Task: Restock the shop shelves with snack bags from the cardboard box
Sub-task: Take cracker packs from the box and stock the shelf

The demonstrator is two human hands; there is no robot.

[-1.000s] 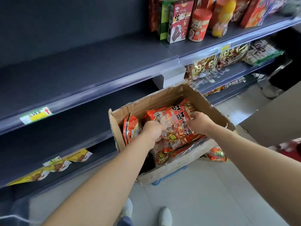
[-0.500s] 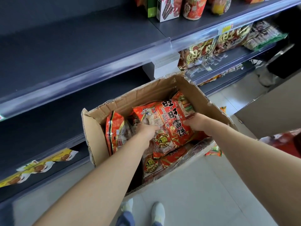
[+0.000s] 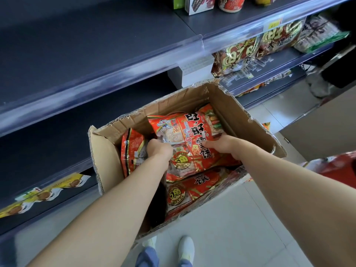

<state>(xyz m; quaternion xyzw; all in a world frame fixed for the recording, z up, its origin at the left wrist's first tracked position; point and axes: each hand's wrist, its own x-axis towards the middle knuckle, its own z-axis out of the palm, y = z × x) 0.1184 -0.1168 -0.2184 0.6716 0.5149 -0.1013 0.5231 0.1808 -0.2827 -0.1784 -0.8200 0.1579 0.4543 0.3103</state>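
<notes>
An open cardboard box (image 3: pixel 192 101) stands on the floor in front of dark shop shelves (image 3: pixel 96 60). It holds several red snack bags. The top red snack bag (image 3: pixel 190 135) lies tilted over the others. My left hand (image 3: pixel 159 150) grips its left edge and my right hand (image 3: pixel 221 144) grips its right edge. Another red bag (image 3: pixel 132 149) stands upright at the box's left side. One more bag (image 3: pixel 192 189) lies flat underneath.
The wide shelf board on the left carries nothing, with a clear price rail (image 3: pixel 96 81) along its front. Red and gold snack bags (image 3: pixel 235 54) fill the shelf at right. Boxes and tubs (image 3: pixel 230 3) sit above. Yellow packets (image 3: pixel 44 194) lie on the low left shelf.
The view has tilted down and closer to the box. Both hands keep their hold on the top bag, which has risen slightly off the pile.
</notes>
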